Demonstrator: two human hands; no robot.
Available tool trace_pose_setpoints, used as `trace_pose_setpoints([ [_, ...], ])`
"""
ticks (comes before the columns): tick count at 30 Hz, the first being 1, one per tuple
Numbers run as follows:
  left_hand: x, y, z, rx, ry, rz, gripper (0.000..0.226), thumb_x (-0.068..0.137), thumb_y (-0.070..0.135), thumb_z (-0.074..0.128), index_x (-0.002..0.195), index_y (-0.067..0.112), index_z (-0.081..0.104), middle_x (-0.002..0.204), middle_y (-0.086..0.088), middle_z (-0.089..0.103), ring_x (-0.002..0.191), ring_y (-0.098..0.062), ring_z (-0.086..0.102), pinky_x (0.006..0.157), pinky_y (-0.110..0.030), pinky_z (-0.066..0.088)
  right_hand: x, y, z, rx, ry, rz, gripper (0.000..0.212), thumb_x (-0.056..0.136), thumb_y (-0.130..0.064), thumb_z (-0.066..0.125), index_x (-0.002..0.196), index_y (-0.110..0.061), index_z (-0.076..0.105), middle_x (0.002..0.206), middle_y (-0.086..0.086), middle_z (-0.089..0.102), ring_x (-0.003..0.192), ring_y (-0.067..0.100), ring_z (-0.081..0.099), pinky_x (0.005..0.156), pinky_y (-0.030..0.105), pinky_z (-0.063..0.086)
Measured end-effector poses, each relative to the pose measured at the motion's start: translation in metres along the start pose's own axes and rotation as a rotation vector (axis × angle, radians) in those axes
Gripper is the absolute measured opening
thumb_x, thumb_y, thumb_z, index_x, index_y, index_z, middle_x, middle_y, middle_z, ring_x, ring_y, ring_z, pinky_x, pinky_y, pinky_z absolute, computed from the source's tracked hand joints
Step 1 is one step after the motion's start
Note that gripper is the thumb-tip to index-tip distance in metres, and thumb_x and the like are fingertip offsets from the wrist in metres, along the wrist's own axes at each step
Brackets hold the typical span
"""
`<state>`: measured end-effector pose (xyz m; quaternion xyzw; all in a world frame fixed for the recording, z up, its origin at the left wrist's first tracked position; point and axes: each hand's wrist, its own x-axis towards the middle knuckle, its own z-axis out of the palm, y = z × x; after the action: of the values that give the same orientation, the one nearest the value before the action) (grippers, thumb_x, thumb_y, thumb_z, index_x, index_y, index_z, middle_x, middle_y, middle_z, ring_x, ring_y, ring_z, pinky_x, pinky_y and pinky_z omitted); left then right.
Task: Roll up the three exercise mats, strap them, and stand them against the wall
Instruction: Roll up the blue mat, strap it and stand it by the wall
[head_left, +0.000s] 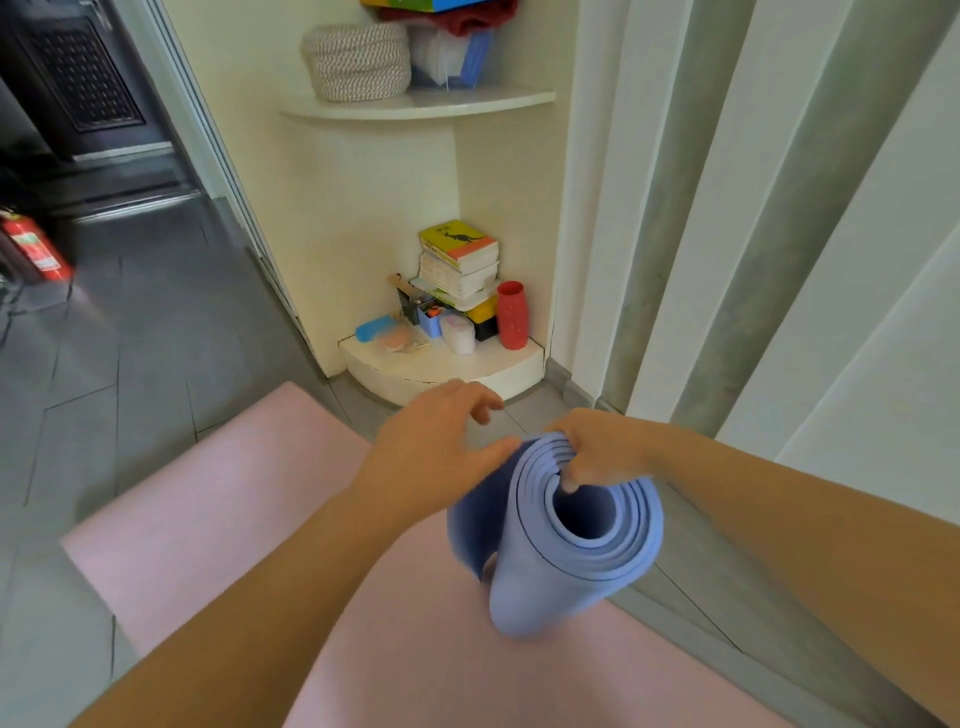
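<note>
Books (460, 260), red bottle (512, 315) beyond blue mat (545, 587)

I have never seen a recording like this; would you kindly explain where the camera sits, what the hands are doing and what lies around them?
There is no machine here: one camera worn on a person's head looks down at their two bare hands. The right hand grips the top rim of a rolled blue mat, held roughly upright, fingers hooked into its hollow core. The left hand is open beside the roll. Beneath lies a flat pink mat on the grey tiled floor. Ahead, a low corner shelf holds books and a red bottle.
</note>
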<state>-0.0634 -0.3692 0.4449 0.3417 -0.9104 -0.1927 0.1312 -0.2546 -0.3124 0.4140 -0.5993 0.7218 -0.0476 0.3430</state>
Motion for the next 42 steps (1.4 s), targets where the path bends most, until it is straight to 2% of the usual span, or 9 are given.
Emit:
trace_pose_setpoints([
  [5, -0.003, -0.028, 0.02, 0.163, -0.535, -0.205, 0.032, 0.09, 0.035, 0.054, 0.113, 0.012, 0.058, 0.111, -0.007, 0.063, 0.087, -0.019, 0.057, 0.077, -0.033, 0.048, 0.001, -0.003, -0.002, 0.029, 0.044, 0.048, 0.022, 0.079, -0.012, 0.067, 0.073, -0.011, 0.045, 0.066, 0.004, 0.045, 0.059, 0.018, 0.043, 0.057, 0.027, 0.037],
  [8, -0.003, -0.025, 0.029, 0.174, -0.448, -0.213, 0.014, 0.093, 0.013, 0.042, 0.085, 0.007, 0.053, 0.082, -0.01, 0.057, 0.065, -0.018, 0.045, 0.06, -0.028, 0.037, 0.003, -0.003, -0.003, 0.049, 0.12, 0.102, 0.03, 0.082, -0.013, 0.065, 0.065, -0.013, 0.039, 0.06, 0.0, 0.039, 0.05, 0.014, 0.037, 0.049, 0.021, 0.03],
  [12, -0.003, -0.002, 0.03, 0.124, -0.247, -0.021, 0.026, 0.095, 0.011, 0.039, 0.118, 0.014, 0.051, 0.099, -0.009, 0.063, 0.079, -0.022, 0.055, 0.068, -0.03, 0.044, 0.002, -0.001, -0.008, 0.025, 0.258, 0.121, 0.033, 0.084, -0.012, 0.06, 0.06, -0.013, 0.037, 0.056, -0.002, 0.04, 0.047, 0.01, 0.036, 0.046, 0.019, 0.028],
  [17, 0.002, 0.019, 0.025, -0.057, -0.111, 0.126, 0.074, 0.098, 0.015, 0.039, 0.14, 0.042, -0.015, 0.065, 0.008, 0.046, 0.055, -0.004, 0.042, 0.051, -0.014, 0.036, 0.001, -0.001, -0.03, -0.016, 0.306, 0.144, 0.03, 0.084, -0.011, 0.054, 0.058, -0.011, 0.039, 0.056, 0.003, 0.041, 0.05, 0.015, 0.036, 0.049, 0.024, 0.031],
  [22, 0.006, 0.034, 0.026, -0.05, -0.159, 0.234, 0.052, 0.098, 0.012, 0.039, 0.143, 0.036, 0.032, 0.057, 0.008, 0.037, 0.052, -0.008, 0.038, 0.051, -0.019, 0.033, -0.011, -0.005, -0.05, -0.159, 0.307, 0.148, 0.031, 0.085, -0.01, 0.052, 0.058, -0.013, 0.036, 0.055, 0.002, 0.038, 0.048, 0.013, 0.032, 0.047, 0.022, 0.028],
  [29, 0.006, 0.04, 0.063, -0.221, -0.428, 0.11, 0.048, 0.097, 0.01, 0.038, 0.137, 0.037, 0.042, 0.079, -0.017, 0.062, 0.076, -0.033, 0.065, 0.072, -0.044, 0.053, -0.009, 0.024, -0.022, -0.329, 0.327, 0.205, 0.023, 0.083, -0.019, 0.056, 0.066, -0.015, 0.041, 0.067, 0.001, 0.046, 0.055, 0.012, 0.041, 0.053, 0.025, 0.035],
  [35, 0.034, 0.053, 0.069, -0.364, -0.381, 0.049, 0.039, 0.093, 0.009, 0.042, 0.124, 0.03, 0.053, 0.064, 0.01, 0.054, 0.063, -0.017, 0.068, 0.058, -0.021, 0.051, -0.023, 0.05, -0.037, -0.077, 0.514, 0.074, 0.049, 0.082, -0.021, 0.066, 0.128, -0.018, 0.05, 0.127, 0.002, 0.055, 0.112, 0.021, 0.053, 0.092, 0.03, 0.044],
  [39, 0.061, 0.054, 0.073, -0.396, -0.299, 0.011, 0.04, 0.092, 0.008, 0.042, 0.126, 0.025, 0.052, 0.076, 0.008, 0.062, 0.058, -0.009, 0.066, 0.065, -0.025, 0.056, -0.067, 0.049, -0.015, 0.304, 1.032, -0.063, 0.011, 0.082, -0.008, 0.067, 0.091, -0.014, 0.065, 0.084, -0.008, 0.063, 0.076, 0.002, 0.056, 0.068, 0.011, 0.042],
  [42, 0.079, 0.061, 0.076, -0.442, -0.297, -0.001, 0.041, 0.088, 0.004, 0.04, 0.123, 0.022, 0.055, 0.077, 0.004, 0.064, 0.055, -0.011, 0.066, 0.065, -0.027, 0.056, -0.076, 0.058, 0.038, 0.41, 1.025, -0.003, 0.009, 0.078, -0.004, 0.069, 0.075, -0.01, 0.064, 0.067, -0.008, 0.063, 0.062, 0.007, 0.056, 0.06, 0.015, 0.044],
])
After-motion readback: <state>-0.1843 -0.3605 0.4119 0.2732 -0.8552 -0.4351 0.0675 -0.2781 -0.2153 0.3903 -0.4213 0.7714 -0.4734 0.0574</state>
